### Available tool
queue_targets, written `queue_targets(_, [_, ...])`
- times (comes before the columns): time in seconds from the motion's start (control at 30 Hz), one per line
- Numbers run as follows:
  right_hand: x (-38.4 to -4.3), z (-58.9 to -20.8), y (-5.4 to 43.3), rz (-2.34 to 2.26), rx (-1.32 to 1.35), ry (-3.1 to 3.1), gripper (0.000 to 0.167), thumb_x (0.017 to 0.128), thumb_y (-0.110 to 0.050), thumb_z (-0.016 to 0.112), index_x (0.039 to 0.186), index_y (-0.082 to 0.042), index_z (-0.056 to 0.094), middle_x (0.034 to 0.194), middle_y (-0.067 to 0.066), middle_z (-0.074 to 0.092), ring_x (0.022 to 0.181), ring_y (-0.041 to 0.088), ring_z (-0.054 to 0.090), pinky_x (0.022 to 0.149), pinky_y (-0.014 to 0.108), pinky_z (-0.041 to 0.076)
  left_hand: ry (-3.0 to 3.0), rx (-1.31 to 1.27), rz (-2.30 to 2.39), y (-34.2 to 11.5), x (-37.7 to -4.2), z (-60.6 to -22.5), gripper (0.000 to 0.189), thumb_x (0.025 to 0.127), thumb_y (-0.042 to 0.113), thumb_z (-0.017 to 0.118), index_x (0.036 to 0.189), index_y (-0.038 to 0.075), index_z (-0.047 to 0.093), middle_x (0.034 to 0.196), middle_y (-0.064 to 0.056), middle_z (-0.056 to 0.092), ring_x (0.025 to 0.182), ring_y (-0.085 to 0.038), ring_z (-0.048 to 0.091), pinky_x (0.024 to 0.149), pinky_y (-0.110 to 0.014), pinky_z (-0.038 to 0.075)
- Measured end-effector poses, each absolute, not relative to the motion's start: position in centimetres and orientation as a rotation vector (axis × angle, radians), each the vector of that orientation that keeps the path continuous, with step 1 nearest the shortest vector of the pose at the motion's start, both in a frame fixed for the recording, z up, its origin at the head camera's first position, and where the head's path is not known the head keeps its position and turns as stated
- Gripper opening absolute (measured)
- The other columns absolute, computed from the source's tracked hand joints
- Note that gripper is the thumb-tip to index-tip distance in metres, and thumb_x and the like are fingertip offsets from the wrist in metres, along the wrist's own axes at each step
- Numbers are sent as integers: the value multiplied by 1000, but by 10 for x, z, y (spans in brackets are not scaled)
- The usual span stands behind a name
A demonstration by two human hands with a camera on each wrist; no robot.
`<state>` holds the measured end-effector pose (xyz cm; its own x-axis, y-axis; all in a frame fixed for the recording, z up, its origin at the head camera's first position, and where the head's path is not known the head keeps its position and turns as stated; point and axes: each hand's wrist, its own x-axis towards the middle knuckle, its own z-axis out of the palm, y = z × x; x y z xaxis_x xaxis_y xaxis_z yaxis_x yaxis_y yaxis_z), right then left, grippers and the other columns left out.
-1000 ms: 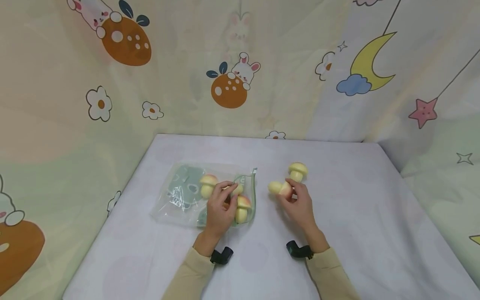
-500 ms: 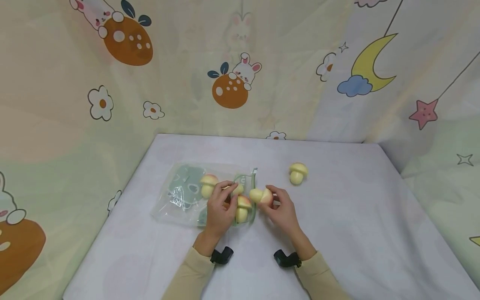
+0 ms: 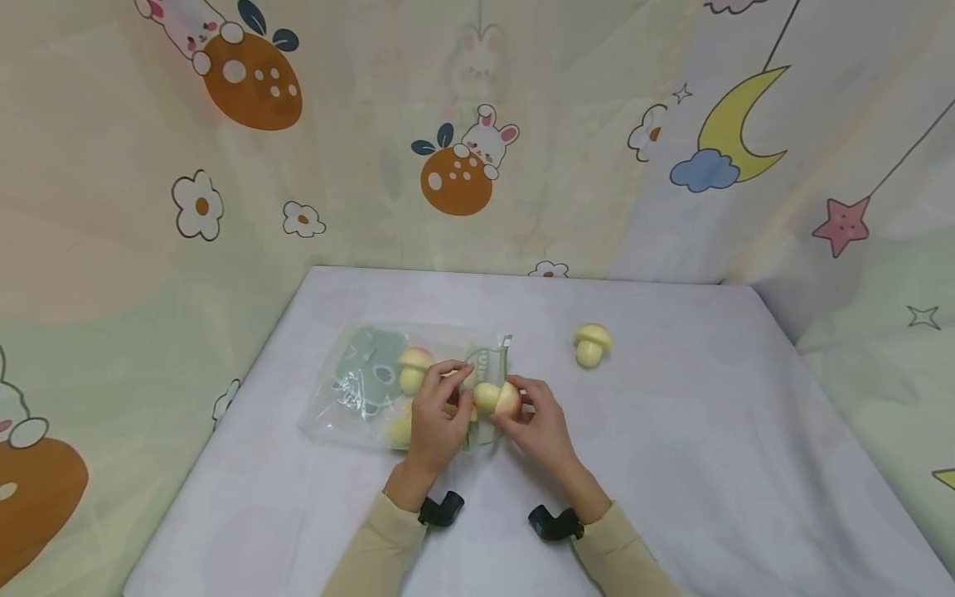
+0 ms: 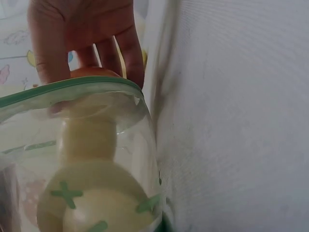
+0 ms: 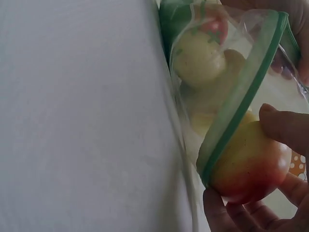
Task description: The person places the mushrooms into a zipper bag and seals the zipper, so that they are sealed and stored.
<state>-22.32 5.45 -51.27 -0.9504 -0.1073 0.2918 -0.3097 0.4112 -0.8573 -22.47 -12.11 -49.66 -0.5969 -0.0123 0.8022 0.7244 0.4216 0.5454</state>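
My right hand [image 3: 543, 427] grips a yellow toy mushroom [image 3: 509, 400] by its red-blushed cap. Its stem points left, inside the mouth of a clear zip bag [image 3: 358, 332] with green print. At the green-edged opening, my left hand [image 3: 436, 419] holds the bag, thumb and fingers curled at its rim. One mushroom [image 3: 413, 369] lies in the bag beyond the left hand, another [image 3: 399, 429] nearer me, partly hidden by that hand. In the right wrist view the held cap [image 5: 256, 164] sits at the zip edge [image 5: 246, 92], with pale mushrooms behind the plastic.
Another yellow mushroom [image 3: 592, 344] stands on the white-covered table [image 3: 671, 398], right of the bag. A patterned cloth [image 3: 567, 191] hangs behind and at both sides. Black wrist cameras [image 3: 442, 508] sit on both wrists.
My right hand has moved left with the mushroom, from beside the standing one to the bag's mouth. A mushroom near the opening has shifted left, deeper into the bag. The left hand has stayed put.
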Motion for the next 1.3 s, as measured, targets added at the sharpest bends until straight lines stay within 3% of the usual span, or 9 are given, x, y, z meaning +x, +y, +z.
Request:
queue_targets(0.27, [-220, -514, 41, 1453, 455, -2539, 61, 70, -9, 87, 126, -6, 62, 116, 10, 57, 95, 20, 58, 77, 31, 56, -1936, -596, -1202, -121, -224, -496, 31, 83, -5, 65, 114, -3, 69, 111, -15, 61, 70, -15, 55, 61, -18, 49])
queue_targets(0.87, [-219, -516, 39, 1479, 550, -2536, 64, 72, -7, 86, 131, -5, 58, 124, 10, 56, 101, 22, 59, 78, 33, 57, -1914, -603, -1222, -120, -225, -497, 35, 80, -11, 65, 113, -4, 69, 111, -16, 61, 66, -14, 53, 52, -23, 49])
queue_targets(1.1, [-233, -507, 66, 1587, 343, -2493, 48, 86, -13, 75, 130, -5, 59, 129, 11, 55, 108, 34, 59, 84, 41, 56, -1897, -608, -1246, -121, -226, -499, 32, 81, -10, 65, 113, -6, 68, 111, -17, 60, 66, -14, 52, 54, -17, 47])
queue_targets(1.3, [-257, -494, 108, 1447, 156, -2467, 48, 86, -10, 74, 130, -4, 57, 129, 14, 53, 110, 38, 57, 85, 44, 55, -1866, -623, -1259, -121, -228, -500, 33, 79, -13, 64, 112, -6, 68, 110, -18, 61, 65, -15, 52, 55, -14, 44])
